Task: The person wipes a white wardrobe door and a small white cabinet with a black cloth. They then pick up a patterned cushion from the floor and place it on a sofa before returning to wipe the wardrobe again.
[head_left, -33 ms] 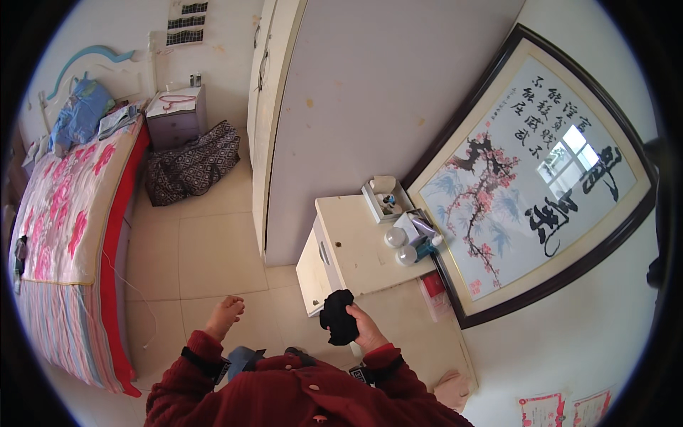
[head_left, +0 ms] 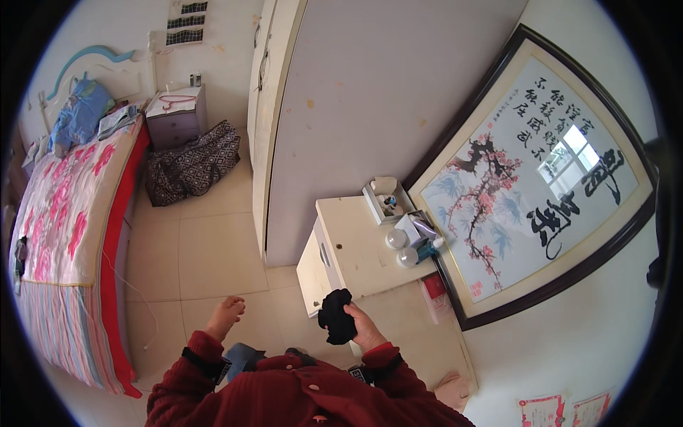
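Observation:
In my right hand (head_left: 366, 329) is a crumpled black cloth (head_left: 337, 317), bunched up and gripped from its right side. It may be a sock or a small garment; its folds hide the exact kind. The hand hovers in front of the low cream cabinet (head_left: 356, 242). My left hand (head_left: 225, 317) is apart from it, over the tiled floor, with its fingers curled in and nothing visible in them. Dark red sleeves cover both arms.
On the cabinet stand a grey tray (head_left: 388, 203) of small items, two round clear-topped jars (head_left: 407, 257) and a teal bottle (head_left: 430, 248). Behind leans a large framed picture (head_left: 491, 206). At left are a bed (head_left: 60, 213), a patterned bag (head_left: 192, 165) and a nightstand (head_left: 174, 128).

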Demonstrator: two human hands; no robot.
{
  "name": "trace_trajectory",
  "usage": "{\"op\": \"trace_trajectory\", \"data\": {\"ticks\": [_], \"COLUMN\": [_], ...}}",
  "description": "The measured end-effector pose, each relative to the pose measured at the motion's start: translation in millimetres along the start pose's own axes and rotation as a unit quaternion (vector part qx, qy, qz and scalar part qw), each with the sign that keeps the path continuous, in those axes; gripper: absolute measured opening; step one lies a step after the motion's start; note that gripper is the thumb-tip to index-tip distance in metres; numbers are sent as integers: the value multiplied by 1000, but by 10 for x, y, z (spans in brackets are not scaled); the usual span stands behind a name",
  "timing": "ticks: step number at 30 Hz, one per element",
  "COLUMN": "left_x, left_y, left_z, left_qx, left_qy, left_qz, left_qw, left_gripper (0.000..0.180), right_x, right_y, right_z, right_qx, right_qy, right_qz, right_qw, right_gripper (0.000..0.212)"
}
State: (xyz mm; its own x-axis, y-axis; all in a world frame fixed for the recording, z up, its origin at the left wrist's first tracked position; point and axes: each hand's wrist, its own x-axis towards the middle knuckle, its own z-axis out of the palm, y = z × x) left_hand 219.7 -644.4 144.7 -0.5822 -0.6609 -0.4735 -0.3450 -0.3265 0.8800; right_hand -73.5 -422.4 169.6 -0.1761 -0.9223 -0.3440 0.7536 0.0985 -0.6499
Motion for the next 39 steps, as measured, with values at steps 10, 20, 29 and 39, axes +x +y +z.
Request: {"op": "trace_trajectory", "data": {"ticks": [10, 20, 29, 39], "left_x": [1253, 1962, 2155, 2508], "left_y": [1169, 3877, 4395, 4584], "left_z": [-425, -706, -627, -364], "left_qx": [9, 187, 207, 289], "left_qy": [-11, 55, 59, 173], "left_qz": [153, 610, 719, 805], "left_qw": [988, 768, 661, 489], "left_gripper": [30, 44, 74, 74], "right_x": [1075, 2400, 3347, 3361], "right_y": [-382, -2223, -2864, -3478], "right_z": [627, 2824, 3554, 3120], "right_qx": [-47, -344, -546, -564], "right_qy": [62, 221, 337, 349], "right_qz": [-22, -595, -669, -705], "right_qw": [997, 692, 375, 252], "right_gripper": [41, 44, 47, 58]}}
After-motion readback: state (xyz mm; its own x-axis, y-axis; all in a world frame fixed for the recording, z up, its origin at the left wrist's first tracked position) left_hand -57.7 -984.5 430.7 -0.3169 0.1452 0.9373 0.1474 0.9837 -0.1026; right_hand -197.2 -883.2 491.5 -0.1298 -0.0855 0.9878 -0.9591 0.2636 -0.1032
